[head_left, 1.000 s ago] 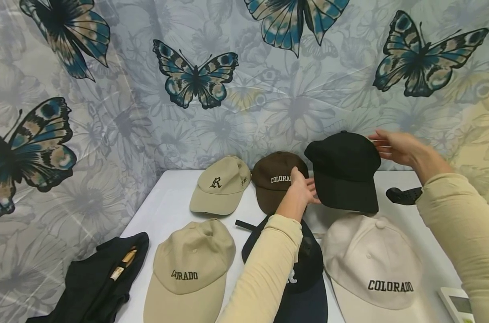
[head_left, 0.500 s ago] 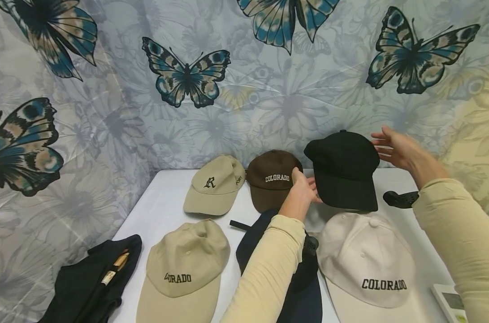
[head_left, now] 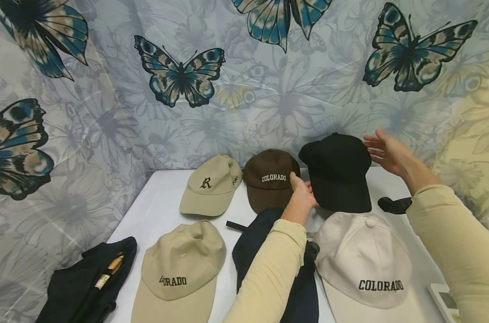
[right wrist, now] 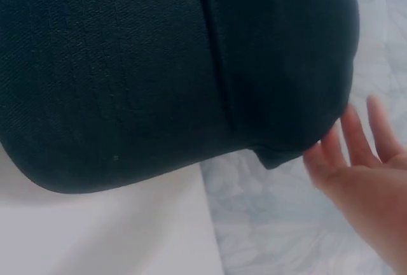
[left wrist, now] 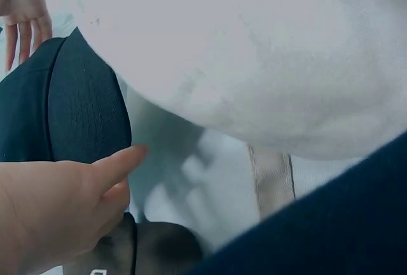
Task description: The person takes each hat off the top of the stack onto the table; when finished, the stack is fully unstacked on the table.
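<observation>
A plain black baseball cap (head_left: 338, 170) faces forward at the back right of the white table, between my two hands. At the lower left of its brim is my left hand (head_left: 302, 196), thumb raised and fingers reaching behind the brim's edge. My right hand (head_left: 391, 152) touches the far side of the crown with extended fingers, which also show beside the cap (right wrist: 127, 77) in the right wrist view. Left of it sits a brown COLORADO cap (head_left: 268, 195), partly behind my left thumb. Whether the black cap bears on the table is hidden.
A beige R cap (head_left: 208, 197) is at the back left. In front lie a tan cap (head_left: 183, 260), a navy cap (head_left: 252, 242) under my left sleeve, and a cream COLORADO cap (head_left: 365, 260). A dark strap end (head_left: 393, 205) and a white device (head_left: 446, 298) are at right, dark cloth (head_left: 87, 278) at left.
The head view has turned slightly, so everything sits a little further left. Both hands stay at the sides of the black cap, which keeps almost the same pose.
</observation>
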`<state>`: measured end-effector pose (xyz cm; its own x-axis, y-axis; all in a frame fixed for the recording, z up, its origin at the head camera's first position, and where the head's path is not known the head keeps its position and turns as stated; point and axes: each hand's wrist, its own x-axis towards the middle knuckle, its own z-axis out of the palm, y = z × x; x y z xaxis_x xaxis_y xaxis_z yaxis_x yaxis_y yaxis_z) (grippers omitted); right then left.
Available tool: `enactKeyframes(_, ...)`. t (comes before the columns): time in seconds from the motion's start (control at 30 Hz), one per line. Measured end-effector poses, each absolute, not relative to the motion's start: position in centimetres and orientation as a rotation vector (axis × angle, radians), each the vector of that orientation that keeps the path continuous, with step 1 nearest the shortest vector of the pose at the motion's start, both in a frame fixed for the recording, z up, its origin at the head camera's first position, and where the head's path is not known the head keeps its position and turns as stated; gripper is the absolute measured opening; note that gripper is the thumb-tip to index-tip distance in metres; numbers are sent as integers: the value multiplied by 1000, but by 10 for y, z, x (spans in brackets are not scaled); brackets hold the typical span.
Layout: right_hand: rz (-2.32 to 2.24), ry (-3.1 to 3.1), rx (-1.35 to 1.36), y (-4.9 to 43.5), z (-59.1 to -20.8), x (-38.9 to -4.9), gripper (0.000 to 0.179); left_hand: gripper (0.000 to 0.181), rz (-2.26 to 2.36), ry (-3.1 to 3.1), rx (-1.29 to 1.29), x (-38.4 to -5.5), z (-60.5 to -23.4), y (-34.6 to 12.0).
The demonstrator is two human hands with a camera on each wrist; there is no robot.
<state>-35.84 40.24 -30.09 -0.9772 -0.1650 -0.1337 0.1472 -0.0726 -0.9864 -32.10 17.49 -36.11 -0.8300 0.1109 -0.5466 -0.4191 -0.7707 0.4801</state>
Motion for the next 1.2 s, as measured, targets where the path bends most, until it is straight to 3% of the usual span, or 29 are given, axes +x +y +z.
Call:
enactKeyframes(0.57,-2560,1655,-221,397,-309,-358,30,76,2866,872,-725,-332,-366,185)
enactKeyframes(0.83,-2488,1681,-165,398,-315,-356,35,73,2837,932,-777,-330,-372,186)
enactKeyframes(1.2,-2373,1834,-126,398,-323,-351,36,80,2686,1011,-661,-330,-379,189)
